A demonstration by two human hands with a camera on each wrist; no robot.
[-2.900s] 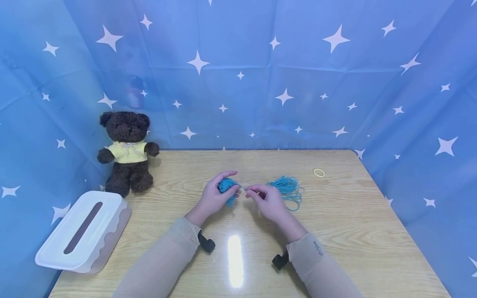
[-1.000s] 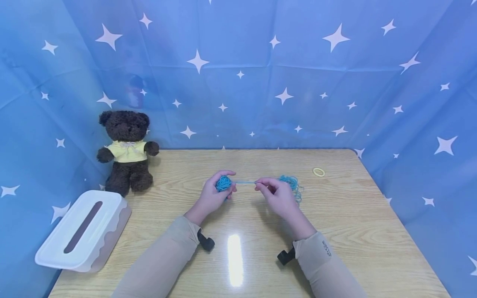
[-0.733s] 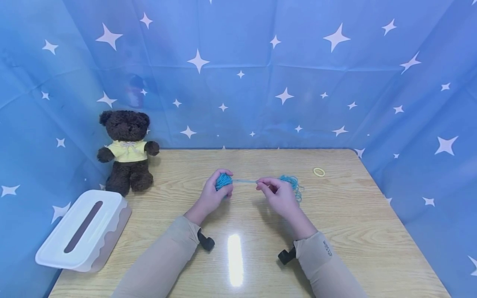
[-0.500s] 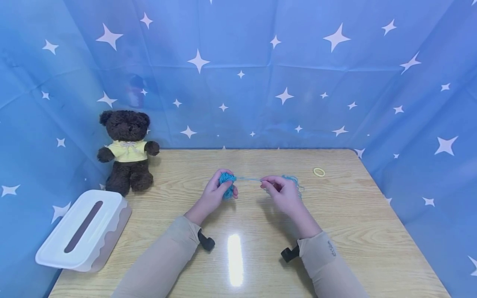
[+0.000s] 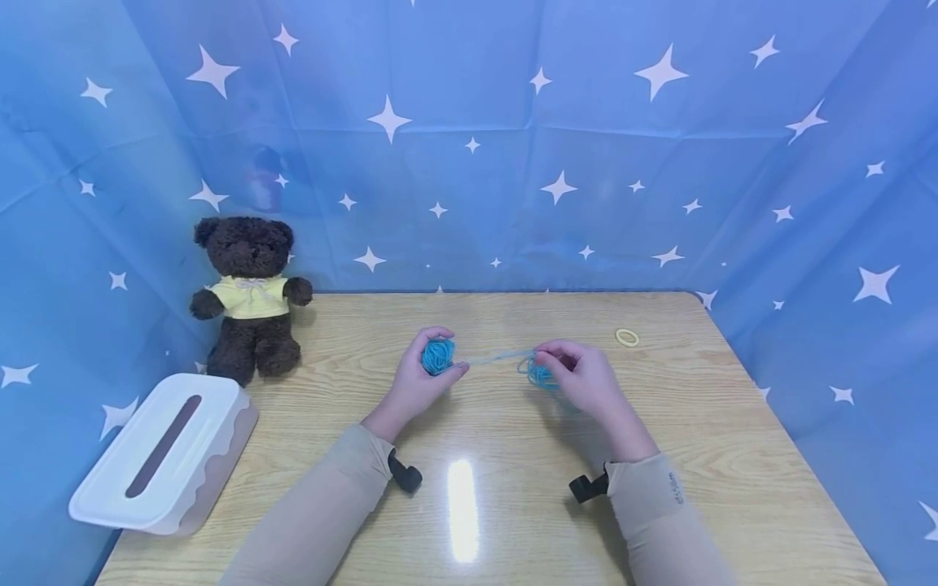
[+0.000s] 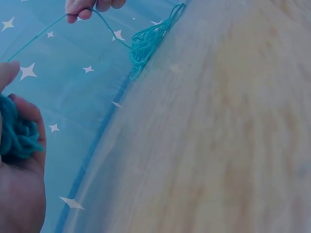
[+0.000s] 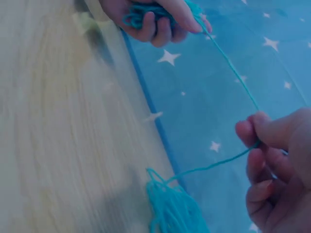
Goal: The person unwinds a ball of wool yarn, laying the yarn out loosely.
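Note:
In the head view my left hand (image 5: 418,381) holds a small wound ball of turquoise yarn (image 5: 438,356) above the middle of the table. A strand of yarn (image 5: 498,358) runs from the ball across to my right hand (image 5: 585,379), which pinches it between thumb and fingertips. From that pinch the strand bends down to a loose pile of yarn (image 7: 175,208) on the table, partly hidden behind the right hand in the head view. The left wrist view shows the ball (image 6: 18,130) cupped in the left palm, with the pile (image 6: 153,41) farther off.
A yellow ring (image 5: 627,338) lies on the wooden table (image 5: 733,456) at the back right. A dark brown teddy bear (image 5: 252,297) in a yellow top sits at the back left. In front of it stands a white slotted box (image 5: 157,456). A star-patterned blue curtain (image 5: 469,98) hangs behind.
My right hand has moved right, away from the left hand, so the strand between them is longer. The left hand has turned the ball while staying near the same place. The pile now shows left of the right hand.

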